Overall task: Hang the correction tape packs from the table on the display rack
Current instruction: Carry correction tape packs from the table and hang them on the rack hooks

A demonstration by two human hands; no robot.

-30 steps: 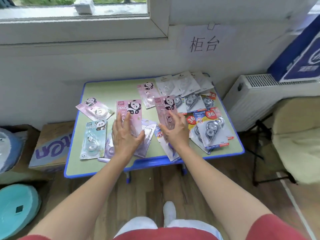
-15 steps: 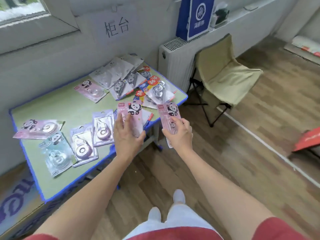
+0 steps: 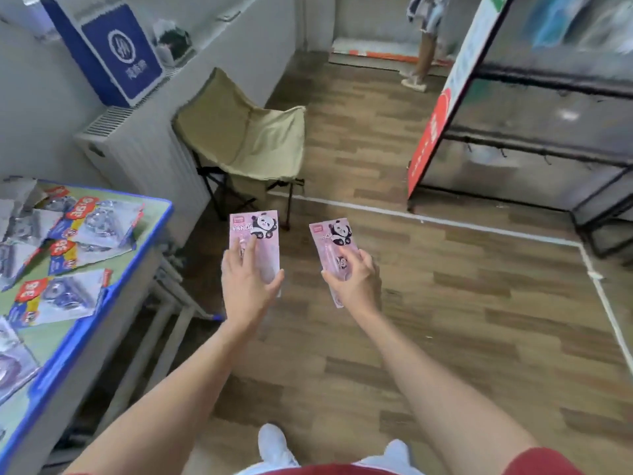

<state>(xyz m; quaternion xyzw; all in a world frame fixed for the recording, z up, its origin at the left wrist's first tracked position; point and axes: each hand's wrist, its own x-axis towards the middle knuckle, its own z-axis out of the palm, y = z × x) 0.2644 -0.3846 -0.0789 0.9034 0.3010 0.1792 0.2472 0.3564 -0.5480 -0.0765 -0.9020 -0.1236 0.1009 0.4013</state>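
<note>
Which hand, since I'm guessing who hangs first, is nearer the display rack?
Right. The right hand is on the side of the display rack; the left hand is farther, toward the table.

Blurry display rack [image 3: 548, 118] (partly off-frame)

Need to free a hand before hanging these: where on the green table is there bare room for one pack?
Crowded at the far end, where blue-and-red blister packs overlap. One bare patch of the green-topped table lies against its blue rim, between the nearest blue-and-red pack and a clear purple-tinted pack.
</note>
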